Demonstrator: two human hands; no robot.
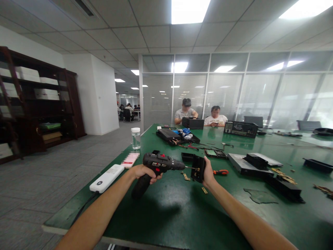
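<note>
My left hand (145,172) is wrapped round the grip of a black cordless drill (157,163) with red details. Its long thin bit points right and reaches a small black plastic case (197,168). The case is held upright in my right hand (207,172), its open side turned to the drill. Brass-coloured bits show inside it where the tip meets it; whether the tip sits in a screw I cannot tell. Below the drill's chuck lie small brass pieces (186,177), and another brass strip (204,190) rests nearer me. A screwdriver (221,172) with an orange and black handle lies just right of my right hand.
On the green table (161,222) stand a white power strip (106,178), a clear jar (135,139) and a phone-like pink item (130,160) at left. Dismantled metal and black housings (247,165) lie right, with a glass-like shard (260,196). Two people sit across the table.
</note>
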